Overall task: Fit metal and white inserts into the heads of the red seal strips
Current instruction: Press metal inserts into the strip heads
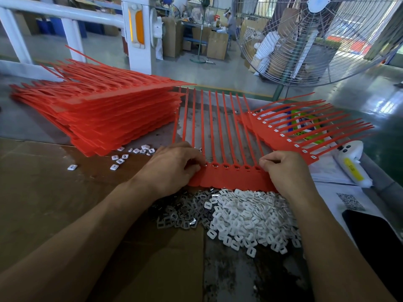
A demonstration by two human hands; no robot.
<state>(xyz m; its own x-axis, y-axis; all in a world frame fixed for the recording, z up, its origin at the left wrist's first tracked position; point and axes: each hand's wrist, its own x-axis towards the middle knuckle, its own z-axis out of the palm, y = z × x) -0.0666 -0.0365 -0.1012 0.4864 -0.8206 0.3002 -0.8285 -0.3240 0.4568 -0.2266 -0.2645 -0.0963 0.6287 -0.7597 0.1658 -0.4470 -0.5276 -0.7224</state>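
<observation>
A red sheet of joined seal strips (231,177) lies flat before me, tails pointing away. Several of its heads hold metal inserts. My left hand (174,166) rests curled at the sheet's left end, fingertips pinching at a head there; what they hold is hidden. At the right end my right hand (285,168) curls over the sheet, fingertips pressed together on a head. Just below the sheet lie a pile of metal inserts (185,212) and a larger pile of white inserts (250,216).
A tall stack of red strip sheets (104,114) sits at the left, loose white inserts (122,158) beside it. Another sheet with white inserts (290,131) lies at the right. A white handheld device (351,164), a black phone (375,243) and a large fan (316,38) are nearby.
</observation>
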